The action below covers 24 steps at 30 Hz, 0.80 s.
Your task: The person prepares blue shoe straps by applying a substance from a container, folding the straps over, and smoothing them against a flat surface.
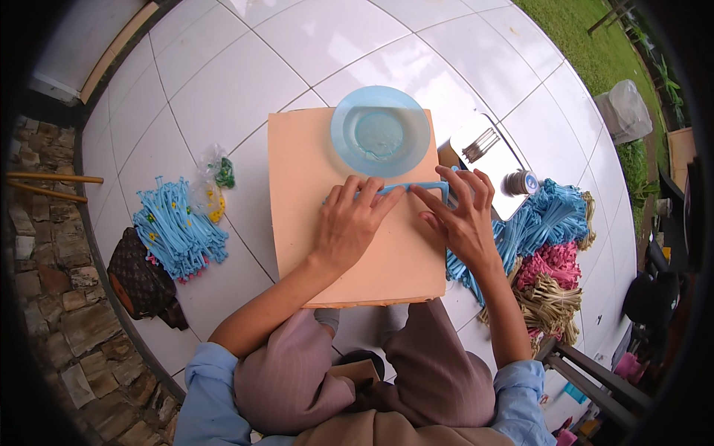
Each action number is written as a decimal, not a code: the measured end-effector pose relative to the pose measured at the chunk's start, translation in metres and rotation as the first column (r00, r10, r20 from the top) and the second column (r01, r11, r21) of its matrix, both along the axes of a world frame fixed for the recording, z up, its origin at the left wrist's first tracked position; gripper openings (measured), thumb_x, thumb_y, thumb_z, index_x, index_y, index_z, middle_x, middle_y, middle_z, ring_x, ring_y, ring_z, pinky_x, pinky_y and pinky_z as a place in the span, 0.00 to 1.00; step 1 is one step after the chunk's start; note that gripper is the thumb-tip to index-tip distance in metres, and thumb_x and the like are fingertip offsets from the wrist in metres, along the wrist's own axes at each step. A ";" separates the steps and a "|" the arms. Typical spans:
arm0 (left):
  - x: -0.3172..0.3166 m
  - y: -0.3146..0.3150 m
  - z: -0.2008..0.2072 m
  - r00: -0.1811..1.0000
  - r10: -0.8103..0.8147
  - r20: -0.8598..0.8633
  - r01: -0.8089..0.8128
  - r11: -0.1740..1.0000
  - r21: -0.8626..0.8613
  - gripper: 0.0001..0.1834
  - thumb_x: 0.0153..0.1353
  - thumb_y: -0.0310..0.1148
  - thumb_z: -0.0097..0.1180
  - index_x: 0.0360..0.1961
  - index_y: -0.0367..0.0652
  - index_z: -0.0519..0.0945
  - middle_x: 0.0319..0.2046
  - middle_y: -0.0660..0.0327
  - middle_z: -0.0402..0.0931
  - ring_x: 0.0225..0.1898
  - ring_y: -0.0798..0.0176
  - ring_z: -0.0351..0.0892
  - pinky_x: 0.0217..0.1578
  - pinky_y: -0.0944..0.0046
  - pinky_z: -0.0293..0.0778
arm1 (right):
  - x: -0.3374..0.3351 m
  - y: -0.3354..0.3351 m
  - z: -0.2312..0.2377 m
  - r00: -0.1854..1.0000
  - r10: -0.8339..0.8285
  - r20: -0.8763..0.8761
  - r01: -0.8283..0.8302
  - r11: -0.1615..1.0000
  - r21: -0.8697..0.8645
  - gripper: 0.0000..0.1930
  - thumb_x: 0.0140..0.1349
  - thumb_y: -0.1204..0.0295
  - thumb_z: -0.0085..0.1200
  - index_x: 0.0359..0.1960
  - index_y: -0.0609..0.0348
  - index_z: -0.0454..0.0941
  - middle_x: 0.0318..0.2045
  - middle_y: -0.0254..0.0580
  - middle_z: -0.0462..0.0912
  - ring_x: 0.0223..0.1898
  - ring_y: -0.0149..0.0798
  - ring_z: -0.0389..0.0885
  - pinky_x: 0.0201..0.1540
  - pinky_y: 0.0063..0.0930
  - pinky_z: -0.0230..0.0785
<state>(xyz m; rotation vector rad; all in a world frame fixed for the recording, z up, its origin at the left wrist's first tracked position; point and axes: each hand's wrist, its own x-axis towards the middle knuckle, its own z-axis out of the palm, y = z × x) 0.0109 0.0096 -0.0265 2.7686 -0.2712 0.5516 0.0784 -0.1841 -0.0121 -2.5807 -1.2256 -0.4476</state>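
A slim light-blue strip [425, 186] lies across the peach-coloured board [357, 267] in front of me; its exact kind is unclear, and part of it is under my fingers. My left hand [351, 219] bends over the strip's left part, with fingertips pressed on it. My right hand [462, 212] is at its right part, the index fingertip touching near the middle and the other fingers raised and spread. Where the strip's right end bends toward me, it passes beside the right hand. Just beyond both hands stands a translucent blue plate [343, 134].
Blue strips in a bundle [178, 230] lie at left by a dark brown patterned bag [141, 275] and a clear bag [212, 175]. At right, a white tray [483, 160] holds metal pins and a small round tin [520, 182]. Beside it are blue, pink [550, 264] and beige bundles.
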 end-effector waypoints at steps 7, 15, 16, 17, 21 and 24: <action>0.000 0.000 0.000 1.000 0.005 0.012 -0.005 1.000 0.002 0.22 0.48 0.23 0.53 0.47 0.54 0.79 0.36 0.65 0.69 0.37 0.63 0.70 0.36 0.63 0.69 | 0.001 0.002 0.000 0.998 -0.012 -0.066 0.018 0.995 0.101 0.20 0.46 0.63 0.63 0.45 0.39 0.79 0.54 0.36 0.65 0.54 0.44 0.61 0.59 0.48 0.53; 0.000 0.000 0.001 1.000 0.001 0.011 -0.001 1.000 -0.015 0.22 0.48 0.23 0.53 0.46 0.53 0.79 0.36 0.66 0.69 0.37 0.63 0.70 0.35 0.63 0.69 | 0.001 0.003 0.002 0.998 -0.004 -0.058 0.011 0.994 0.110 0.20 0.44 0.71 0.64 0.42 0.41 0.78 0.53 0.37 0.66 0.53 0.46 0.61 0.57 0.49 0.54; 0.001 0.000 0.001 1.000 0.001 0.013 0.000 1.000 -0.016 0.22 0.48 0.23 0.53 0.46 0.53 0.79 0.36 0.66 0.69 0.37 0.63 0.70 0.35 0.63 0.69 | 0.002 0.003 0.003 0.998 0.003 -0.060 0.003 0.995 0.102 0.20 0.44 0.72 0.64 0.42 0.41 0.78 0.52 0.37 0.66 0.53 0.46 0.61 0.57 0.50 0.54; 0.001 -0.001 0.002 1.000 -0.002 0.013 0.002 1.000 -0.020 0.22 0.48 0.23 0.53 0.46 0.53 0.79 0.35 0.66 0.69 0.37 0.63 0.70 0.35 0.63 0.69 | 0.002 0.002 0.004 0.998 0.003 -0.057 0.002 0.995 0.100 0.20 0.44 0.72 0.64 0.42 0.41 0.78 0.52 0.37 0.66 0.53 0.46 0.61 0.57 0.50 0.54; 0.001 -0.001 0.001 1.000 -0.003 0.017 0.004 1.000 -0.014 0.21 0.48 0.23 0.53 0.45 0.52 0.80 0.35 0.66 0.69 0.37 0.63 0.70 0.35 0.63 0.69 | 0.005 0.002 0.007 0.992 -0.073 -0.106 0.092 0.979 0.185 0.19 0.47 0.76 0.60 0.44 0.42 0.78 0.52 0.37 0.67 0.53 0.48 0.60 0.55 0.48 0.57; 0.001 0.000 0.000 1.000 0.008 0.020 -0.008 1.000 -0.006 0.21 0.48 0.23 0.54 0.45 0.53 0.80 0.35 0.66 0.69 0.36 0.63 0.70 0.35 0.63 0.69 | 0.013 0.007 0.011 0.983 -0.121 -0.141 0.148 0.968 0.201 0.19 0.51 0.77 0.57 0.45 0.43 0.77 0.53 0.38 0.66 0.53 0.50 0.60 0.53 0.46 0.60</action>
